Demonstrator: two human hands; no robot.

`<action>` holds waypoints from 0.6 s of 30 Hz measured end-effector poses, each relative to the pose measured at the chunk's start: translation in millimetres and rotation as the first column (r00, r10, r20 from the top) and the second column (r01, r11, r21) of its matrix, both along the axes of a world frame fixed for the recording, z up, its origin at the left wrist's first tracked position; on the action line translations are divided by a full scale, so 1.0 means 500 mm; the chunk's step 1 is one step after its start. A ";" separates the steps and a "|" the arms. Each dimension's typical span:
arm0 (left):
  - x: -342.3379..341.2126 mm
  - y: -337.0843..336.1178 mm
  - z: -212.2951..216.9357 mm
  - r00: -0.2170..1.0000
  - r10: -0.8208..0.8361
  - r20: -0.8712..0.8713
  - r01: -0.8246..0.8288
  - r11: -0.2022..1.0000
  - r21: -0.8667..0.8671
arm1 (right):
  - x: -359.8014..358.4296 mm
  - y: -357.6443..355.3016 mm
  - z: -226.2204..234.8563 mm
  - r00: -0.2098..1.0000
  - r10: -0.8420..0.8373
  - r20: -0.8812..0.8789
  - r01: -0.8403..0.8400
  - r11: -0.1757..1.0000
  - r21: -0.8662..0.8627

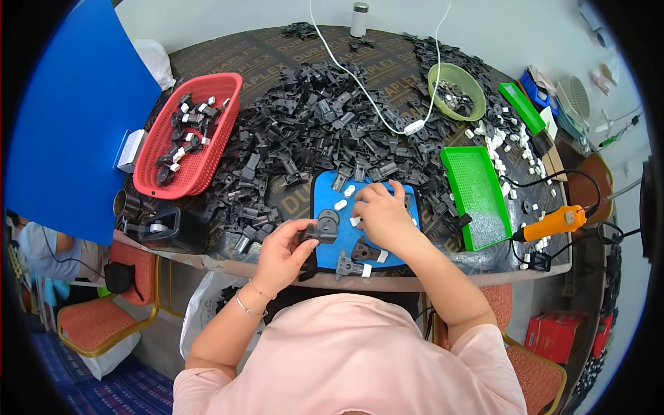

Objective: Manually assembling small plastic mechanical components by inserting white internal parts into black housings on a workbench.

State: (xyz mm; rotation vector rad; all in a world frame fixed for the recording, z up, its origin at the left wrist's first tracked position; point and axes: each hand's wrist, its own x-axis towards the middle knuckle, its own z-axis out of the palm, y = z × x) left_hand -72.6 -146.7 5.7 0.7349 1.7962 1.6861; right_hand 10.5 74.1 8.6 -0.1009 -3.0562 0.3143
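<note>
My left hand (280, 256) pinches a black plastic bracket (324, 227) with a rounded end, held over the left side of a blue mat (325, 190). On the right half of the mat, my right hand (382, 216) reaches down with bent fingers spread apart. A white plastic piece (355, 221) shows at its edge, and what lies beneath the palm is hidden. Two small white pieces (340, 205) rest just left of its fingers. Near the mat's front edge lie two black brackets fitted with white ends, one (366, 250) behind the other (351, 265).
A big heap of black brackets (325, 111) spreads behind the mat. At left stands a red basket (234, 104) of assembled parts. On the right are a green tray (477, 200), a yellow-green bowl (477, 90), scattered white pieces (498, 142) and an orange-handled tool (553, 223). A white cable (366, 93) crosses the heap.
</note>
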 end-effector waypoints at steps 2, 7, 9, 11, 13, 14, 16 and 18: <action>-0.011 0.017 0.011 0.995 -0.006 -0.100 0.002 0.999 -0.040 | -0.006 0.000 -0.008 0.999 -0.014 -0.043 0.010 0.996 -0.087; -0.036 0.082 0.014 0.921 -0.058 -0.385 0.029 0.996 -0.081 | -0.020 -0.004 -0.013 0.995 -0.098 0.034 0.104 0.950 -0.295; -0.042 0.101 0.010 0.893 -0.103 -0.438 0.058 0.992 -0.114 | -0.016 -0.001 -0.029 0.994 -0.105 -0.017 0.094 0.941 -0.326; -0.044 0.116 -0.008 0.841 -0.152 -0.519 0.109 0.988 -0.112 | -0.012 0.002 -0.039 0.993 -0.109 -0.043 0.087 0.930 -0.357; -0.039 0.123 -0.007 0.776 -0.180 -0.605 0.100 0.981 -0.165 | -0.011 0.005 -0.041 0.992 -0.125 -0.008 0.112 0.918 -0.380; -0.038 0.127 -0.004 0.703 -0.206 -0.681 0.077 0.974 -0.215 | -0.012 0.006 -0.042 0.991 -0.131 0.028 0.132 0.906 -0.402; -0.031 0.138 0.016 0.670 -0.286 -0.685 0.088 0.947 -0.310 | -0.014 0.008 -0.045 0.989 -0.143 0.041 0.148 0.900 -0.411; -0.022 0.149 0.017 0.527 -0.402 -0.749 0.064 0.897 -0.437 | -0.014 0.006 -0.040 0.988 -0.154 0.027 0.151 0.898 -0.414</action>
